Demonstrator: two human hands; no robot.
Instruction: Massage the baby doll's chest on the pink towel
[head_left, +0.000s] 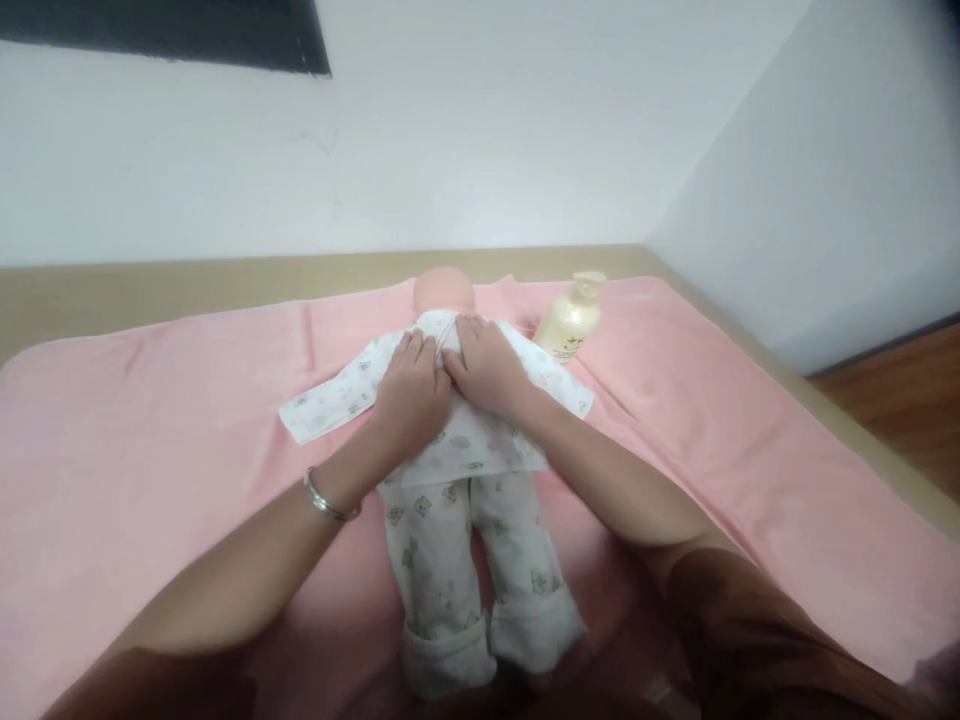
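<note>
A baby doll [444,287] lies along the pink sheet with its smooth round head toward the wall; no face shows. It wears a white long-sleeved shirt [480,440] with a small green print and matching trousers [431,550], their cuffs rolled up. My left hand [414,390] rests on the left side of the shirt's upper part, fingers stretched out below the collar. Beside it, my right hand [487,365] lies flat on the shirt's upper right, its thumb close to my left fingers. Creases run in the cloth between the two hands.
A pale yellow pump bottle [571,322] leans or stands by the doll's right-hand sleeve. The pink sheet [150,450] covers a surface with a tan edge [225,262] against the white wall [450,150]. Wooden floor [900,390] shows at far right.
</note>
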